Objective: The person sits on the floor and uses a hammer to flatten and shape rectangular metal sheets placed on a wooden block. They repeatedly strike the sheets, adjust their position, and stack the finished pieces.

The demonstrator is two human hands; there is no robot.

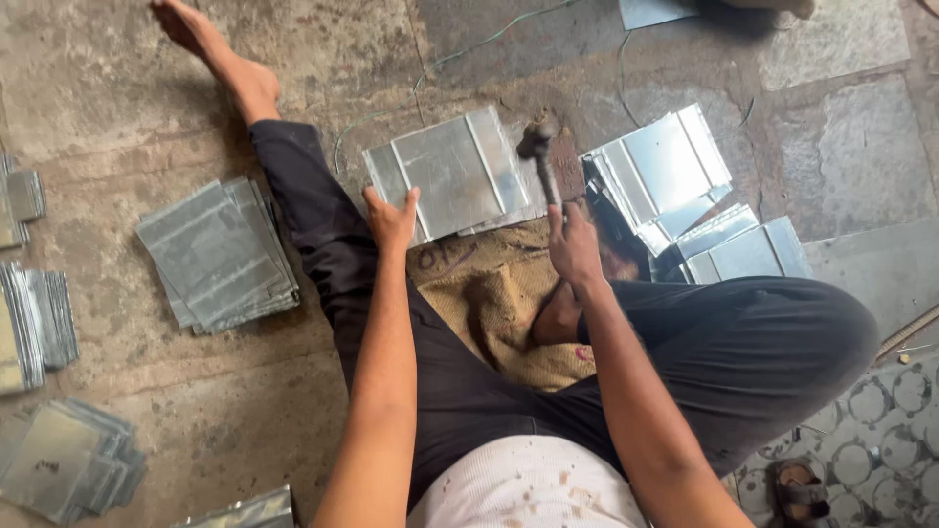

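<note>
I sit on the floor with a folded sheet-metal piece (450, 174) lying in front of me. My left hand (391, 217) grips its near left edge. My right hand (572, 244) is closed around the handle of a hammer (541, 156), whose dark head hovers over the piece's right edge. A burlap sack (494, 293) is spread under my legs, just below the metal piece.
Stacks of shiny folded metal pieces (675, 186) lie to the right, and a duller stack (220, 254) to the left. More stacks (39, 323) line the far left edge. A wire (430, 68) runs across the stone floor. A sandal (800, 489) sits at lower right.
</note>
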